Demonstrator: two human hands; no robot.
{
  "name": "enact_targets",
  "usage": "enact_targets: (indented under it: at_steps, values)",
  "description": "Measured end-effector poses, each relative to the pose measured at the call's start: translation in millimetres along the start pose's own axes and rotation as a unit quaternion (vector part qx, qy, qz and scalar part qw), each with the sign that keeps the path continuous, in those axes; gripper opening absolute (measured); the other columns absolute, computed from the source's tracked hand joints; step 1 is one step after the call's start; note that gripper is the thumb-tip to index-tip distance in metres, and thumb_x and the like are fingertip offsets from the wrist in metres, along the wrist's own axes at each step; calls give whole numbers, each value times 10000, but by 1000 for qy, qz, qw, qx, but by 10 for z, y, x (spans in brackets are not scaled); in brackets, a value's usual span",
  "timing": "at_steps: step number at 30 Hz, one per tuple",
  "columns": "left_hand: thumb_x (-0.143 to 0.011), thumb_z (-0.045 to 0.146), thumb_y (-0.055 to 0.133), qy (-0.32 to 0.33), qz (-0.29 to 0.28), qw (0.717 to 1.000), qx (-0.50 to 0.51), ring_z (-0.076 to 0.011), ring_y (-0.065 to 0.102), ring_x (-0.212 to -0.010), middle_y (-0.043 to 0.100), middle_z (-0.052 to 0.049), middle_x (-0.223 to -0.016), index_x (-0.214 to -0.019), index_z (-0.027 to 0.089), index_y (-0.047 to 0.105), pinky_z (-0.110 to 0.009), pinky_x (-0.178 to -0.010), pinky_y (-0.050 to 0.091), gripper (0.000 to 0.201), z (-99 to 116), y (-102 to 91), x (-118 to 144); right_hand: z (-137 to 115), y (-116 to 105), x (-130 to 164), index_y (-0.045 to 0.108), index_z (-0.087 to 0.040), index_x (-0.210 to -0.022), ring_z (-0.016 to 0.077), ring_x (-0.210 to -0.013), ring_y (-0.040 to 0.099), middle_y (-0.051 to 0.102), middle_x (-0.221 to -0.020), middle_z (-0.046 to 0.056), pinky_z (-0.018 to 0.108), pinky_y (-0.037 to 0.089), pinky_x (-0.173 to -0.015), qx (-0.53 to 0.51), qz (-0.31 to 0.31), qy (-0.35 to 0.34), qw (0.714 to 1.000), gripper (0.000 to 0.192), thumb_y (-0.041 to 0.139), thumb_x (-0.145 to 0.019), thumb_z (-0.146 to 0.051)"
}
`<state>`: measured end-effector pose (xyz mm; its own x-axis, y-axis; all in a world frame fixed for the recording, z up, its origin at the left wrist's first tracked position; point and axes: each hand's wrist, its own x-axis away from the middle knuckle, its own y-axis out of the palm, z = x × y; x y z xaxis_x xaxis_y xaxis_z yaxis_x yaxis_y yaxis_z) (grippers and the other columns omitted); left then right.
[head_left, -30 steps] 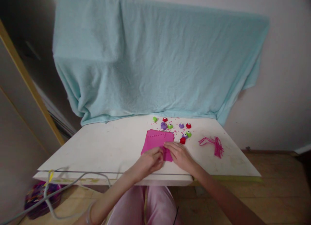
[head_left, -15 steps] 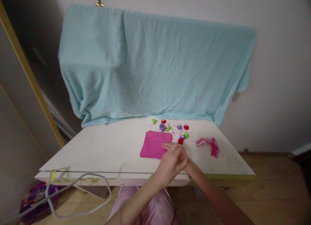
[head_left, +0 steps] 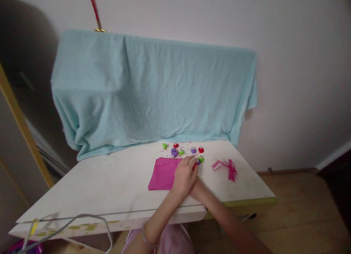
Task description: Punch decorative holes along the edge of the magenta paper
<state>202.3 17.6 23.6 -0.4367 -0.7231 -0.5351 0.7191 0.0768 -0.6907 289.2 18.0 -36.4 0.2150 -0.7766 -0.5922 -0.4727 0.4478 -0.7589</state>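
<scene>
Left hand (head_left: 184, 176) lies at frame centre with its fingers (head_left: 189, 159) stretched forward, loosely together, tips at a small red plastic punch (head_left: 195, 166), grip unclear. The right hand is hidden beneath it; its fingers cannot be told. Just left lies a flat square magenta paper sheet (head_left: 162, 170) with dotted holes along its top edge.

Pink paper (head_left: 161, 173), light-blue towel (head_left: 153, 89)

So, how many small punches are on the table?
8 visible: green, red, purple, green, purple and red in the back; green in front; one red at the hands. More may be hidden.
</scene>
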Motion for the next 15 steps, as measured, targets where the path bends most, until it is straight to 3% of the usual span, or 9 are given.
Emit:
enact_targets:
  at_steps: [3,7,11,15]
  values:
    - [-915,243,444,-54,13,998,-9,-218,484,-1189,529,-75,-1276,-1225,225,529,-403,-1018,405,322,-520,-230,291,-21,-51,90,579,-228,-1168,201,-1001,595,653,-1079,69,357,479,-891,-42,-77,-71,994,371,500,-830,-98]
    - [-874,352,539,-72,-38,996,-24,-225,477,-1212,488,-71,-1333,-1289,243,485,-393,-1024,408,433,-1007,-407,672,-22,-143,114,564,-222,-1203,190,-1086,549,613,-1193,56,366,418,-964,-70,-106,-78,989,394,473,-846,-81]
    - [-806,459,620,-49,-76,994,-57,-268,435,-1249,431,-97,-1388,-1310,230,475,-435,-1045,377,573,-1123,-401,854,-34,-153,92,558,-228,-1223,188,-1100,539,604,-1216,52,366,402,-972,-77,-111,-72,988,417,473,-846,-72]
    - [-853,432,568,-54,-51,994,-77,-260,473,-1204,473,-92,-1341,-1275,241,512,-444,-1022,390,467,-1088,-368,827,-44,-152,89,558,-230,-1226,185,-1100,539,605,-1215,50,361,402,-971,-75,-111,-71,988,409,472,-855,-80]
